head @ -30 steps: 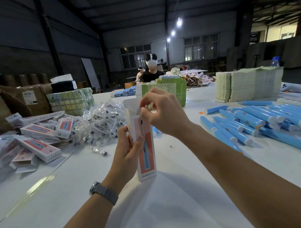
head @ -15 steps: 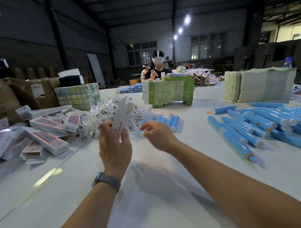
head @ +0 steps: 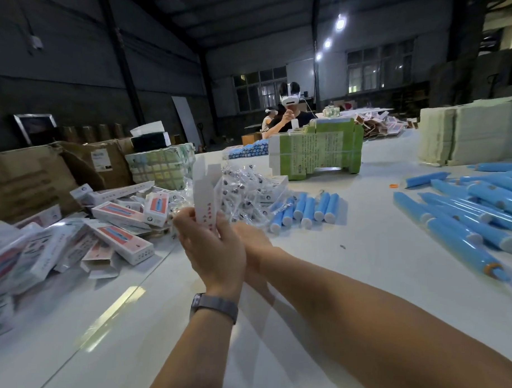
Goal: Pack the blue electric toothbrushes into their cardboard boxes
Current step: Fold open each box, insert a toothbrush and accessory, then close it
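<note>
— Where is the box?
— At frame centre, upright: the left hand [head: 215, 250] has its grip clamped on a white cardboard box [head: 206, 198], flaps open at the top.
— And the right hand [head: 252, 237]?
— Mostly hidden behind the left; its grip cannot be told.
— The toothbrushes?
— Blue toothbrushes [head: 462, 221] lie on the white counter [head: 348, 272] at right, more [head: 308, 210] just right of centre.

Left hand [head: 215, 250] held a box [head: 204, 197] upright over the table [head: 362, 270], right hand [head: 252, 234] just behind it. Packed boxes [head: 114, 232] lay piled to the left, bagged heads [head: 243, 190] behind the hands, a toothbrush row [head: 306, 210] right of those. More toothbrushes [head: 474, 219] lay far right, a carton [head: 317, 155] behind the row, paper stacks [head: 477, 132] behind them.
</note>
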